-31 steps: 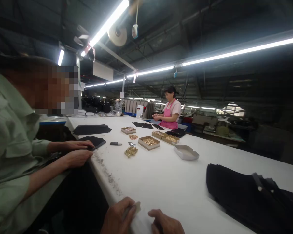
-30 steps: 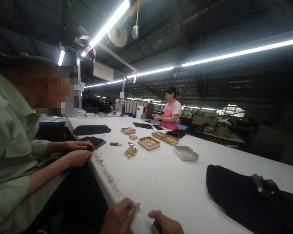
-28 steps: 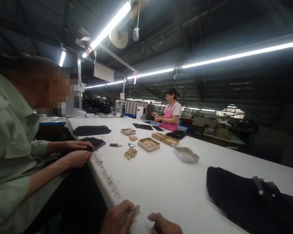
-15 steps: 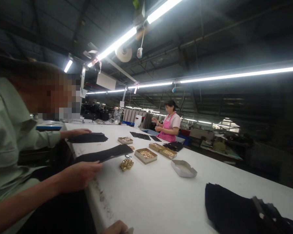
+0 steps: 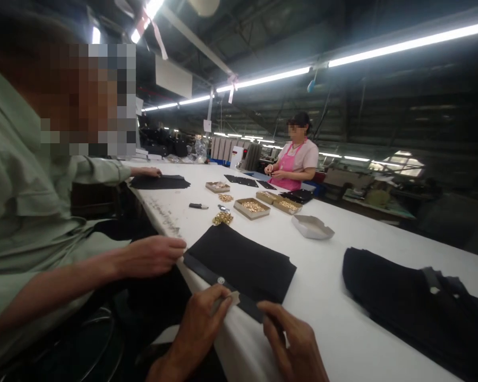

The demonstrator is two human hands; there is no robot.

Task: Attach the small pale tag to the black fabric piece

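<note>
Head-worn camera, single view, looking forward and down along the white worktop (image 5: 334,281) from its near edge. The left hand (image 5: 203,329) and right hand (image 5: 292,339) appear close, at bottom; a seated co-worker (image 5: 24,159) fills the near left; the worktop recedes toward centre.

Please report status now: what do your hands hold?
Left hand pinching pale tag. Right hand at edge of black panel. Co-worker's hand beside panel.
</note>
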